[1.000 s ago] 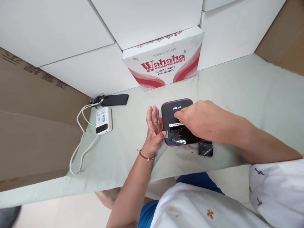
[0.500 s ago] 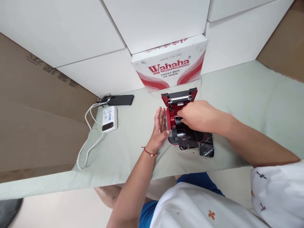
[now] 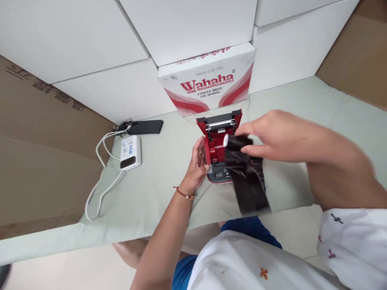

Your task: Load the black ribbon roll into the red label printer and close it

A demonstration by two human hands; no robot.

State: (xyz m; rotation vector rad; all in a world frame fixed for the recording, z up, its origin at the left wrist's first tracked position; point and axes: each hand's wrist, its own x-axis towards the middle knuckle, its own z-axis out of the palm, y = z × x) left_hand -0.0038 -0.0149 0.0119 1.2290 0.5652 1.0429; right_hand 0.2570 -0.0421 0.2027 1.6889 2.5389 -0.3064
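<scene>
A small red and black printer [image 3: 217, 151] sits on the pale green cloth with its lid tipped up and open toward the back. My left hand [image 3: 196, 166] rests against the printer's left side, fingers mostly straight, thumb at the front corner. My right hand [image 3: 273, 135] is raised above the printer and pinches a black roll [image 3: 237, 141]. A long strip of black film [image 3: 249, 185] hangs from the roll down over the printer's front and past the table edge.
A Wahaha water carton [image 3: 208, 80] stands just behind the printer, with white boxes stacked behind it. At the left lie a black phone [image 3: 145, 127], keys, and a white power bank [image 3: 129, 151] with a looping cable. Brown cardboard borders both sides.
The printer's lid went from closed to open. My right hand reached inside, then lifted the black roll out and up, with the film trailing down. My left hand stayed on the printer's side.
</scene>
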